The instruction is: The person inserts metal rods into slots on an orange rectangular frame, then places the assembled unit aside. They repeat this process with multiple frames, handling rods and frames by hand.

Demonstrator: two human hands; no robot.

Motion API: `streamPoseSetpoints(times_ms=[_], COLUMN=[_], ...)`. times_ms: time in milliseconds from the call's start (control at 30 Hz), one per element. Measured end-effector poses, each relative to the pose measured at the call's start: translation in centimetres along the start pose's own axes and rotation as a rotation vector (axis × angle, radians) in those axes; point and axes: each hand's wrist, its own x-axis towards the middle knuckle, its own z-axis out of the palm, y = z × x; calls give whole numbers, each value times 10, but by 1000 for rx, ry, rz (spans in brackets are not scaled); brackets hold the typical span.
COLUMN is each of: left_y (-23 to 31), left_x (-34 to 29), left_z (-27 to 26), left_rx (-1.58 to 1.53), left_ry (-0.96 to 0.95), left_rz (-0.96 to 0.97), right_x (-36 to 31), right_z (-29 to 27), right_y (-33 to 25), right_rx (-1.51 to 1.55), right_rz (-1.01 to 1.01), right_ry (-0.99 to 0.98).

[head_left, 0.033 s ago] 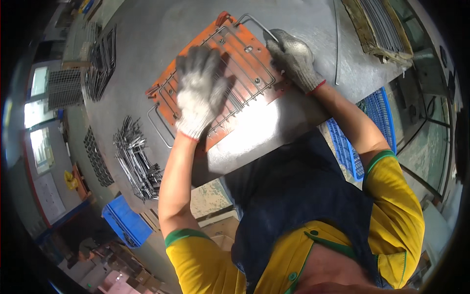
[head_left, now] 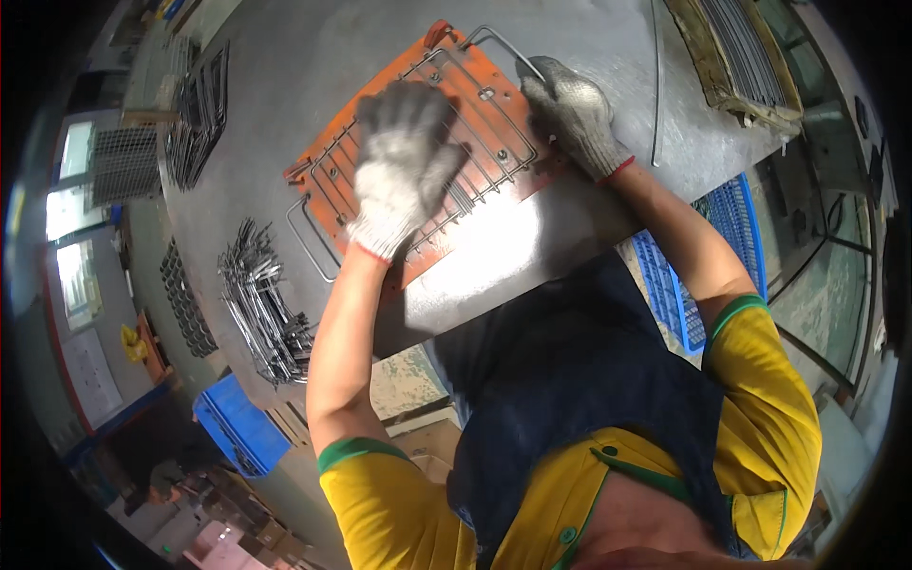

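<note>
A wire rack [head_left: 529,144] of thin parallel metal rods lies on an orange plate fixture [head_left: 323,161] set at a slant on the grey metal table. Flat across its left half rests my left hand [head_left: 404,157], in a grey-white knit glove, fingers stretched out. At the plate's far right, my gloved right hand [head_left: 573,109] closes its fingers round the end of a bent wire handle [head_left: 503,45]. A second wire handle [head_left: 306,245] sticks out from the plate's near left side. The rods beneath my left hand are hidden.
Left on the table are a heap of bent wire pieces [head_left: 266,313] and stacked wire frames [head_left: 198,119]. A long thin rod [head_left: 657,95] and a box of rods [head_left: 746,57] lie at right. Blue crates [head_left: 679,285] and a blue bin [head_left: 237,423] stand below the table edge.
My left hand has slid slightly right and away from me over the rack. My right hand keeps its hold on the wire handle.
</note>
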Motion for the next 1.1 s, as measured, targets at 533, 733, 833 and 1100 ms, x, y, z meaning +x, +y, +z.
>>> streamPoseSetpoints(times_ms=[533,733,833,1100], left_y=[-29,-44,-58,-42], left_x=[-56,-84,-117,-110], left_z=[-23,-12,-29,-44], left_rx=[104,185,217,153], left_ry=[74,-252,-254,-52], left_rz=[-127,-122,-145,-207], right_x=[14,17,17,22], right_z=[-21,-30,-25,-37], right_y=[-22,-34,-31,-44], right_rx=[383,492,450,525], right_rz=[532,629,567,650], right_ry=[-64,-83,-53,-122])
